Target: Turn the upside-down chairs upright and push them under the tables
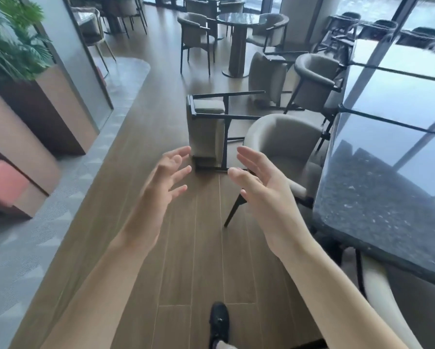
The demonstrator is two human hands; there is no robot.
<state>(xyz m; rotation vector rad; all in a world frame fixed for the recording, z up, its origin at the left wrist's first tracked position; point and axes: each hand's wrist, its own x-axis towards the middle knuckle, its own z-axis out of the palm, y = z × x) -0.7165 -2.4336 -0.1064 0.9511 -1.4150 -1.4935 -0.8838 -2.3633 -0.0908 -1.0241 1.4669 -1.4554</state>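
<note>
A grey upholstered chair (207, 127) with black legs lies tipped over on the wooden floor ahead, its legs pointing right. My left hand (161, 182) and my right hand (259, 182) are stretched out in front of me, fingers spread, palms facing each other, holding nothing. Both hands are short of the tipped chair. An upright grey tub chair (284, 144) stands at the long dark table (387, 157) on the right. Another chair (268, 76) farther back lies on its side by that table.
More upright chairs (317, 76) line the long table. A round table (238, 20) with chairs stands at the back. A planter box (42, 109) with green plants and a glass partition are on the left. My black shoe (219, 321) is on the wooden floor.
</note>
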